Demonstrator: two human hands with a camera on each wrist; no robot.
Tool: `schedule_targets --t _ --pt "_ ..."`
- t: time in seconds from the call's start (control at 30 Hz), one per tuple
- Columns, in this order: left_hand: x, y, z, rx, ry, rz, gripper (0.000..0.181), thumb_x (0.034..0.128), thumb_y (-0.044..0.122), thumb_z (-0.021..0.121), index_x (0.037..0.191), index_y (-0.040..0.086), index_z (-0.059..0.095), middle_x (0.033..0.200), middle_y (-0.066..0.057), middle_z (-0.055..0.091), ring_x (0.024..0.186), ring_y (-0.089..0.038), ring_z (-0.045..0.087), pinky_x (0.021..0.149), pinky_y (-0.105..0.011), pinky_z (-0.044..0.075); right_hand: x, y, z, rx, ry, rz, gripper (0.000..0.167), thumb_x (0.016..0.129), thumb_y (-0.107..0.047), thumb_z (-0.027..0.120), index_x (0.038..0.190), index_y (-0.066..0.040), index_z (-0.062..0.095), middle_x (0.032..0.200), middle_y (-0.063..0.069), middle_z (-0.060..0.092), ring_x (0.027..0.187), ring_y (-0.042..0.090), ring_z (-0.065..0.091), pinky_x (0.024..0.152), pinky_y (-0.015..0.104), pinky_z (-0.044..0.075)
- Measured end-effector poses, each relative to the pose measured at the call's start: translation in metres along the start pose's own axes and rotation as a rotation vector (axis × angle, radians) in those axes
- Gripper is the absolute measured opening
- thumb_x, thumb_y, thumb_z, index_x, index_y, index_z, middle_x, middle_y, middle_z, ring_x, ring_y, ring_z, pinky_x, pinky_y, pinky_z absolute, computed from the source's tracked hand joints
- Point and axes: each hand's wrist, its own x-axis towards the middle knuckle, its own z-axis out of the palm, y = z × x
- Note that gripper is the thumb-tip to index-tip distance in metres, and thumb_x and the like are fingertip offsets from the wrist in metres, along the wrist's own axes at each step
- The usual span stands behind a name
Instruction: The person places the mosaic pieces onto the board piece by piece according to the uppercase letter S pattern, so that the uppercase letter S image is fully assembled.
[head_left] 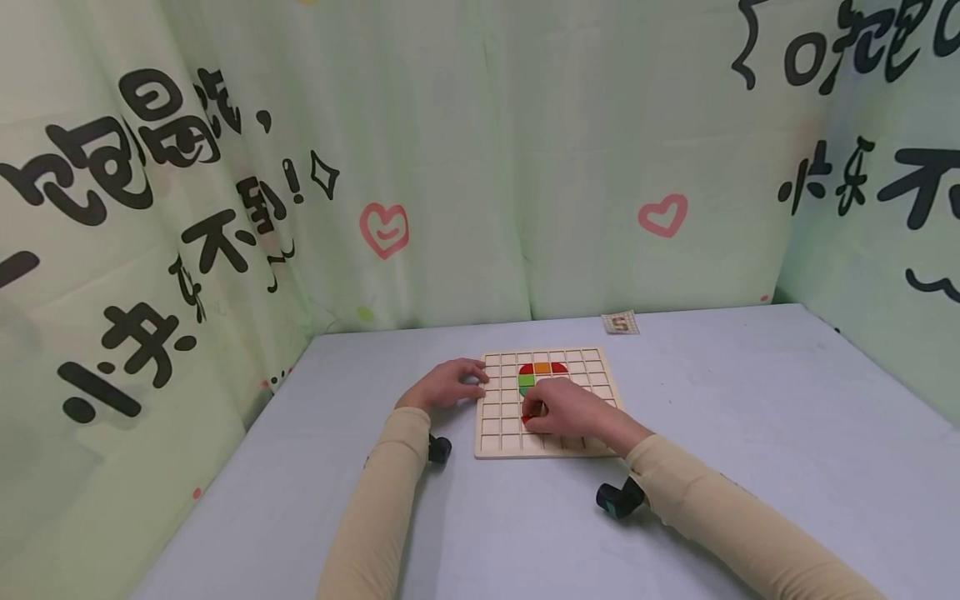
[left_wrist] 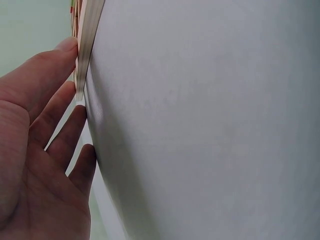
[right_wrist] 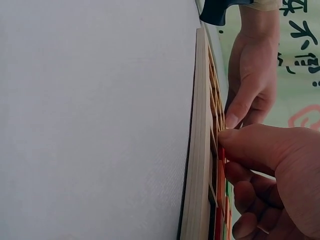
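A square wooden grid board (head_left: 491, 443) lies flat on the table, its surface split into small cells. My left hand (head_left: 446, 385) touches the board's left edge with thumb and fingertips, the fingers loosely extended in the left wrist view. Over the board's lower middle, my right hand (head_left: 566, 407) pinches a small red piece (right_wrist: 221, 152) between thumb and forefinger, down at the grid. Above it in the cells sit an orange square (head_left: 542, 367) with a red rounded piece (head_left: 559, 367) beside it, and a green square (head_left: 527, 380). Right fingers partly hide the pieces lower down.
A small printed card (head_left: 620, 323) lies near the table's back edge. Black wrist cameras (head_left: 620, 499) are strapped under both sleeves. Pale green curtain (head_left: 450, 167) with writing and hearts hangs behind and along the sides of the white table (head_left: 750, 417).
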Motion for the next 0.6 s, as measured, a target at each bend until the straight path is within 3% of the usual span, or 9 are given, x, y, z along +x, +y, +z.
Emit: schedule_targets --t 0.17,0.37,0.6 --pt "0.001 0.0 -0.001 0.003 -0.001 0.011 0.018 0.0901 0.019 0.069 0.107 0.012 0.07 0.144 -0.003 0.051 0.141 -0.025 0.035 0.116 -0.041 0.026 0.0 0.001 -0.002 0.017 -0.007 0.002 0.006 0.087 -0.015 0.073 0.092 -0.012 0.071 0.081 -0.008 0.061 0.076 0.01 0.055 0.073 0.027 0.05" --pt "0.003 0.0 -0.002 0.008 -0.004 0.008 0.018 0.0903 0.019 0.069 0.107 0.014 0.07 0.144 -0.003 0.051 0.141 -0.025 0.035 0.116 -0.041 0.025 -0.005 0.008 -0.015 0.098 0.025 0.065 0.015 0.088 -0.019 0.072 0.099 -0.009 0.071 0.087 -0.005 0.065 0.081 0.013 0.057 0.076 0.03 0.051" --pt "0.002 0.001 -0.004 0.002 -0.015 -0.008 0.017 0.0908 0.021 0.069 0.107 0.015 0.07 0.143 -0.002 0.052 0.14 -0.025 0.036 0.116 -0.042 0.027 -0.009 0.035 -0.036 0.101 0.092 0.165 0.021 0.093 -0.022 0.067 0.107 -0.007 0.07 0.097 0.001 0.067 0.087 0.018 0.057 0.079 0.035 0.053"
